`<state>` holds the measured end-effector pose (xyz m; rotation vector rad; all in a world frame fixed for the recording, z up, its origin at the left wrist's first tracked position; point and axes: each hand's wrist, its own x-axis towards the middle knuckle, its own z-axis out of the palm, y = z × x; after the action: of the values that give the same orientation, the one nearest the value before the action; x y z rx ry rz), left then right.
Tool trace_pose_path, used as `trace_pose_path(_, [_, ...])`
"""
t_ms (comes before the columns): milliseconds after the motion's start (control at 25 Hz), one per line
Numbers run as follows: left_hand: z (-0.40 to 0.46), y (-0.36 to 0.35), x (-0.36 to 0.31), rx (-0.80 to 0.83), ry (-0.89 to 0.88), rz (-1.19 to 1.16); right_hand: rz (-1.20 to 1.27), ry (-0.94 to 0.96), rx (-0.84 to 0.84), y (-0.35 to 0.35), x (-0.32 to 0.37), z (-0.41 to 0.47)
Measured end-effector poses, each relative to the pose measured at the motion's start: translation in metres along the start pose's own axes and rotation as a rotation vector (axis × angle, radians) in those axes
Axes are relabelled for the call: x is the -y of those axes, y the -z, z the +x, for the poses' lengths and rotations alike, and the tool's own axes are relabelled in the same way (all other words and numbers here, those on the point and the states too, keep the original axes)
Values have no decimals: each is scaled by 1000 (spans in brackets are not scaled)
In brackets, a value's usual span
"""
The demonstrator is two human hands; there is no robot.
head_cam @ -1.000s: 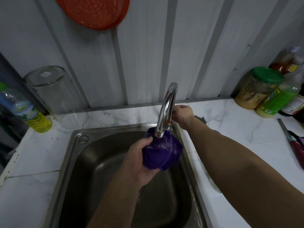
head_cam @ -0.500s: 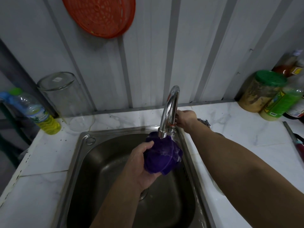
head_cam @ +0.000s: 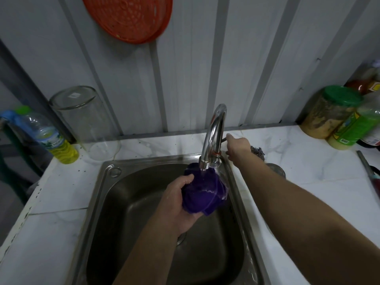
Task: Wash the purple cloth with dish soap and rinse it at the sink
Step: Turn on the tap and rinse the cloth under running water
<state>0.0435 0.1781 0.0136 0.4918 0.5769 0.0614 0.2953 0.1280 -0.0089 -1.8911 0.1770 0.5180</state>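
Purple cloth (head_cam: 202,194) sat bunched in the left hand (head_cam: 178,204), gripped firmly over the sink (head_cam: 131,212) just under the running faucet (head_cam: 213,138). The right hand (head_cam: 238,148) rested on the tap lever behind, its closure unclear; turning the wad under the stream would likely wet it evenly. White marble counter (head_cam: 61,219) met grey ribbed wall panels (head_cam: 257,58), with a yellow-liquid bottle (head_cam: 53,140) far left.

Faucet (head_cam: 213,136) arching over sink (head_cam: 107,182) back right corner, blocking approach there. Left hand (head_cam: 176,204) gripping purple cloth (head_cam: 202,192) under spout, right hand (head_cam: 236,147) occupying tap's far side. Basin's left half lying open. Glass jar (head_cam: 86,120), bottle (head_cam: 51,138) crowding left counter.
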Motion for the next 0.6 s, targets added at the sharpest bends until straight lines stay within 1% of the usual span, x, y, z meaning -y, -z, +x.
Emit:
trace_pose_path(40, [0,1,2,-18,3,-3,-70,60,-80,3,-1,-13])
trace_pose_path(80, [1,3,4,-36,2,-3,-104,134,-113,6,-6,-29])
trace_pose_path(120, [2,4,6,-49,-2,2,-83,182,-66,8,-13,-46])
trace_pose_path(160, [2,3,7,-56,-8,3,-20,185,53,10,-22,-67])
trace_pose_path(200, [2,2,8,-68,-12,2,46,138,217,13,-32,-87])
trace_pose_path(280, [4,3,7,-103,-16,31,131,-41,553,18,-47,-115])
trace_pose_path(320, [4,3,6,-121,-12,61,168,-121,666,20,-51,-124])
trace_pose_path(360, [3,3,4,-132,-3,97,181,-163,718,21,-54,-128])
trace_pose_path(400, [3,4,2,-134,7,135,186,-161,712,22,-57,-131])
trace_pose_path(480, [0,9,-2,-169,8,163,230,-66,574,19,-63,-130])
trace_pose_path(560, [-2,14,1,-258,-31,41,371,33,406,15,-70,-129])
trace_pose_path(600, [-2,14,4,-308,-68,-40,444,64,367,13,-73,-132])
